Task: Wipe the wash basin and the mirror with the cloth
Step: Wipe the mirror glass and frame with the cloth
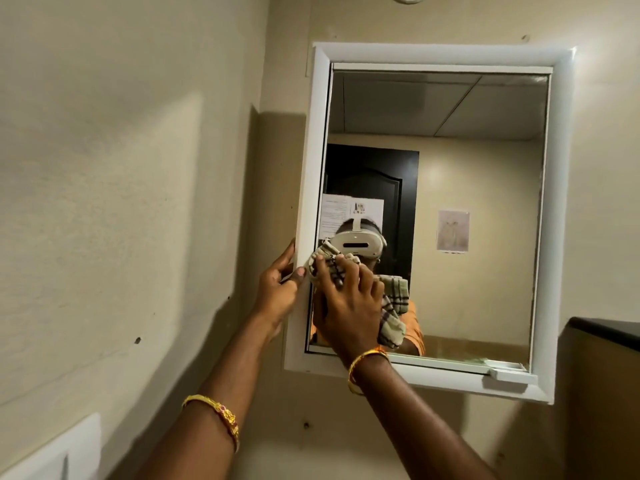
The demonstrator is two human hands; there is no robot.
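We are wiping the mirror (450, 209), right hand (349, 306) clutching the cloth (393, 306). Left hand (277, 289) is gripping the frame (308, 202). Next, probably sweeping rightward.

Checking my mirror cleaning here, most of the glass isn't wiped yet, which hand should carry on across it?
Right. The right hand already presses the checked cloth on the mirror glass at its lower left. The left hand holds the white frame's left edge, probably steadying it.

Single head view, tilted up, close to wall mirror (450, 202); arms reach forward.
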